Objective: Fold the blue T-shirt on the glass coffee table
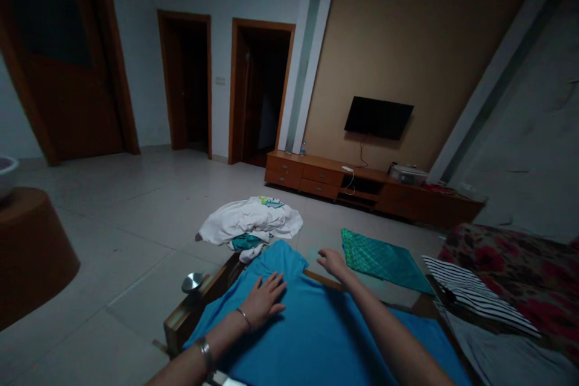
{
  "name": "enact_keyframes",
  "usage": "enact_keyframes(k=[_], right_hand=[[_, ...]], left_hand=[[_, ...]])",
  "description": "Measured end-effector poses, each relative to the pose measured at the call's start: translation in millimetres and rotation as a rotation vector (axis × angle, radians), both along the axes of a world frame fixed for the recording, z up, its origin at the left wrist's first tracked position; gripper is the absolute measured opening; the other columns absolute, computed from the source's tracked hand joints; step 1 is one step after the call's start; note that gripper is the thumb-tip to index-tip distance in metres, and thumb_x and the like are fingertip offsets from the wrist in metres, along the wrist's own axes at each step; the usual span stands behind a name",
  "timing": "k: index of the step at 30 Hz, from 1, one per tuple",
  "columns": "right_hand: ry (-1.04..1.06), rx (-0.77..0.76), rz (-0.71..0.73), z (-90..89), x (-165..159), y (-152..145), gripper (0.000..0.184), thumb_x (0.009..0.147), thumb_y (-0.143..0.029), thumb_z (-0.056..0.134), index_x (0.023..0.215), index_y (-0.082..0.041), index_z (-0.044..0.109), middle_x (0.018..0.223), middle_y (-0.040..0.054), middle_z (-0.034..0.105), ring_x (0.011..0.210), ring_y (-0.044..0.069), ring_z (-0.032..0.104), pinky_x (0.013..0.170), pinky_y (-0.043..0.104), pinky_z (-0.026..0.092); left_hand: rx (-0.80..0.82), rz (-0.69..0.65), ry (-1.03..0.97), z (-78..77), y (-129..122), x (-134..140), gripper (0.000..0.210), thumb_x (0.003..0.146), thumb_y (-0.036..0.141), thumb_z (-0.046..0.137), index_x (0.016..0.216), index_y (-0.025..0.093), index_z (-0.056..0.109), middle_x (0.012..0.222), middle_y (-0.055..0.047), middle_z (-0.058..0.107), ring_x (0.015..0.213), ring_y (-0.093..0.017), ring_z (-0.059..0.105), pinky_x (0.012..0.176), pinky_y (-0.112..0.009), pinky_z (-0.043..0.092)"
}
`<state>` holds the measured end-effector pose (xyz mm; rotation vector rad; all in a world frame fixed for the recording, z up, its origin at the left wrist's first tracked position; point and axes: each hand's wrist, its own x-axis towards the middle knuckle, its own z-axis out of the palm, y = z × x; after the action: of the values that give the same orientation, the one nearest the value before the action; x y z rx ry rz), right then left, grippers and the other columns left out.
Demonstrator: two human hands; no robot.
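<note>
Blue cloth, one piece with no readable writing, lies spread over the near worktop, with the left hand pressed flat on it, fingers spread, and the right hand open with loosely curled fingers at the cloth's far edge, holding nothing. Beyond on the floor sit one white laundry heap and one green patterned cloth, one striped garment lies at the right, and one dark television hangs on the far wall above a long wooden cabinet; two bangles ring the left wrist.
</note>
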<state>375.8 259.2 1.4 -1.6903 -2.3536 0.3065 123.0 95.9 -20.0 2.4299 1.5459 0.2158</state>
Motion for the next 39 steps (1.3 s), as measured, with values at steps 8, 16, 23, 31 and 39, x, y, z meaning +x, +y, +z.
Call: enact_keyframes(k=[8,16,23,31,39], right_hand=[[0.12,-0.113,-0.123,-37.2,-141.4,72.0,0.035,0.085,-0.04,0.052,0.094,-0.013,0.072,0.104,0.0178,0.07,0.098,0.025,0.064,0.077,0.027,0.044],[0.37,-0.248,0.008,-49.3,-157.4,96.5,0.007,0.067,-0.02,0.064,0.069,-0.015,0.066,0.067,0.0006,0.066,0.064,0.011,0.057,0.059,0.019,0.04],[0.514,-0.267,0.098,-54.3,-160.4,100.5,0.026,0.061,-0.011,0.062,0.086,-0.014,0.065,0.065,-0.0026,0.061,0.057,0.009,0.052,0.056,0.018,0.04],[0.427,-0.204,0.093,-61.4,-173.7,99.6,0.031,0.053,-0.004,0.064,0.082,-0.016,0.067,0.087,0.0019,0.068,0.081,0.015,0.059,0.071,0.021,0.042],[0.282,-0.205,-0.022,-56.6,-170.3,100.1,0.014,0.058,-0.015,0.071,0.07,-0.015,0.063,0.071,0.0012,0.063,0.07,0.014,0.054,0.061,0.021,0.035]], left_hand=[[-0.008,-0.015,0.0,-10.1,-0.4,-10.5,0.069,0.088,0.059,0.044,0.148,0.03,0.026,0.157,-0.005,0.017,0.145,-0.03,0.014,0.115,-0.06,0.015],[0.044,-0.016,-0.035,-15.9,1.6,-11.1,0.069,0.087,0.055,0.051,0.147,0.031,0.027,0.156,-0.005,0.019,0.144,-0.03,0.016,0.114,-0.061,0.018],[0.033,-0.014,-0.038,-12.9,1.5,-10.7,0.068,0.087,0.054,0.051,0.147,0.029,0.03,0.156,-0.007,0.021,0.144,-0.031,0.018,0.114,-0.062,0.019],[0.045,-0.011,-0.046,-14.7,-0.1,-12.0,0.069,0.087,0.054,0.051,0.147,0.029,0.03,0.156,-0.007,0.021,0.144,-0.03,0.017,0.114,-0.061,0.018],[0.032,0.03,-0.051,-9.0,-2.1,-11.4,0.071,0.084,0.057,0.054,0.146,0.031,0.03,0.157,-0.007,0.018,0.144,-0.032,0.014,0.113,-0.064,0.018]])
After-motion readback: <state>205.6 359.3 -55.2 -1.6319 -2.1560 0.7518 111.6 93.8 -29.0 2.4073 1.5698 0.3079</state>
